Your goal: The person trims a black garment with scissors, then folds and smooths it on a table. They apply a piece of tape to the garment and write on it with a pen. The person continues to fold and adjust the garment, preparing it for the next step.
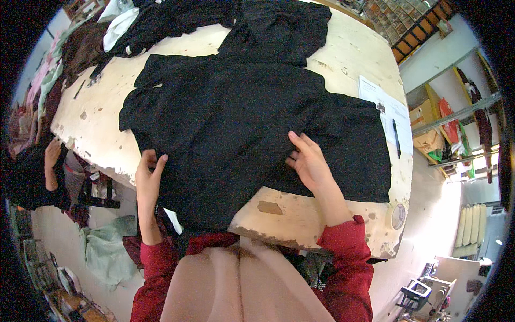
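A black garment [225, 118] lies spread over the worn, pale table [354, 48] in front of me, with wrinkles across its middle. Its near part hangs down over the table's front edge. My left hand [148, 174] is at the garment's left edge, thumb apart from the loosely bent fingers. Over the right half of the cloth is my right hand [308, 163], one digit stretched out and the others bent, with no fabric seen pinched between them. A white patch [173, 220] shows beside the garment near my left wrist.
More dark clothing [276, 29] lies at the back. Papers [378, 99] with a black pen [397, 138] rest at the right, above a tape roll [395, 216]. A brown scrap [271, 207] sits near the front edge. Another person's hand [52, 154] is at the table's left side.
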`<state>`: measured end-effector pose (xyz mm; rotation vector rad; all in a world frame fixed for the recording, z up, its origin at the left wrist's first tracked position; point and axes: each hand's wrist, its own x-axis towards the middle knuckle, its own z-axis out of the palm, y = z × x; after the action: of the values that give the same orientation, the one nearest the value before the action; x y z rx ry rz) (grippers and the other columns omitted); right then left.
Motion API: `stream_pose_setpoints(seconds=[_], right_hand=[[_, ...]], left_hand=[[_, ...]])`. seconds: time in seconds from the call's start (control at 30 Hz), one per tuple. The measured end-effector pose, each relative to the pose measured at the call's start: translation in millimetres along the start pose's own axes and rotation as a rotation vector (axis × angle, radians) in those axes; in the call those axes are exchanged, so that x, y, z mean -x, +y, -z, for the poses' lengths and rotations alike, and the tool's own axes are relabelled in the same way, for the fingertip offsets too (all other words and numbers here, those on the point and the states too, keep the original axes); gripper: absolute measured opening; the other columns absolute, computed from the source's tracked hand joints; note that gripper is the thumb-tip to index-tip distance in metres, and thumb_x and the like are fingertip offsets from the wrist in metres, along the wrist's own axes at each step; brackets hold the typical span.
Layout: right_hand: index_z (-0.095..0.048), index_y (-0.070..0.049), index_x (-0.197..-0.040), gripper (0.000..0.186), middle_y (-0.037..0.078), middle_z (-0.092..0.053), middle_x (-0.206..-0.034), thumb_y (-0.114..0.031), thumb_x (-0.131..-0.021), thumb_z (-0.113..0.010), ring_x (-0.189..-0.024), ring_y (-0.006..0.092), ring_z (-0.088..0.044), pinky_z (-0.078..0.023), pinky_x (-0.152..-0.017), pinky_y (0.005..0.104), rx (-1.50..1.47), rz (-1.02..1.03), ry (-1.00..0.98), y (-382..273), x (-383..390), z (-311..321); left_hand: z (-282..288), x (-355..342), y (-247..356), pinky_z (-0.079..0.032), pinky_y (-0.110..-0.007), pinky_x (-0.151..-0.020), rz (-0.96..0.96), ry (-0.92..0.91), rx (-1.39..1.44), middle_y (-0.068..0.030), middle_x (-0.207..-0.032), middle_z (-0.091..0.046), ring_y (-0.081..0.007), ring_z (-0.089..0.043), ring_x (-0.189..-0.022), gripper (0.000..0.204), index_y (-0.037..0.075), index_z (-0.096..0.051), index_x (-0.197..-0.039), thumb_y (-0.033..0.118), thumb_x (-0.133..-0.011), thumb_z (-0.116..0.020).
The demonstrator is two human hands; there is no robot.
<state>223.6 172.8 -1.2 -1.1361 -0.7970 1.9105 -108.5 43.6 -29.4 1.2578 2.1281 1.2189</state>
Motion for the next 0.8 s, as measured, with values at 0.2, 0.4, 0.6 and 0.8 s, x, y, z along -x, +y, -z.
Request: stream_pose_setpoints(seconds=[0.2,0.4,0.6,0.8], right_hand=[[-0.055,-0.004,-0.088,0.015,-0.001,-0.048,-0.068,-0.018,-0.094,-0.057,-0.055,0.0095,-0.056,-0.052,-0.051,0.025,0.405,0.374,0.326,-32,57,19],[-0.057,-0.003,-0.108,0.022,0.004,-0.059,-0.073,-0.02,-0.099,-0.045,-0.063,0.0124,-0.062,-0.05,-0.053,0.0238,0.622,0.494,0.435,-58,103,81],[-0.065,-0.003,-0.098,0.032,0.004,-0.064,-0.079,-0.03,-0.098,-0.049,-0.068,0.0087,-0.06,-0.045,-0.057,0.0205,0.851,0.164,0.372,-22,76,69],[-0.061,-0.001,-0.113,0.042,0.009,-0.064,-0.11,-0.038,-0.094,-0.055,-0.1,0.0192,-0.057,-0.043,-0.081,0.0308,1.423,0.441,0.386,28,53,60]], left_hand=[[17,8,24,-0.035,-0.017,-0.065,0.079,-0.033,0.547,0.0066,-0.075,-0.052,-0.0011,-0.044,-0.07,0.013,0.008,-0.054,-0.086,0.015,-0.093,-0.061],[33,6,28,-0.035,-0.018,-0.061,0.148,-0.124,0.499,0.0065,-0.074,-0.051,-0.0019,-0.045,-0.067,0.016,0.007,-0.051,-0.082,0.014,-0.093,-0.06],[20,19,29,-0.032,-0.022,-0.067,0.2,-0.038,0.424,0.0054,-0.079,-0.044,-0.0053,-0.04,-0.076,0.02,0.005,-0.052,-0.085,0.021,-0.092,-0.062],[44,19,1,-0.032,-0.02,-0.064,0.312,-0.201,0.229,0.0071,-0.075,-0.043,-0.0037,-0.039,-0.069,0.022,0.005,-0.053,-0.081,0.022,-0.093,-0.061]])
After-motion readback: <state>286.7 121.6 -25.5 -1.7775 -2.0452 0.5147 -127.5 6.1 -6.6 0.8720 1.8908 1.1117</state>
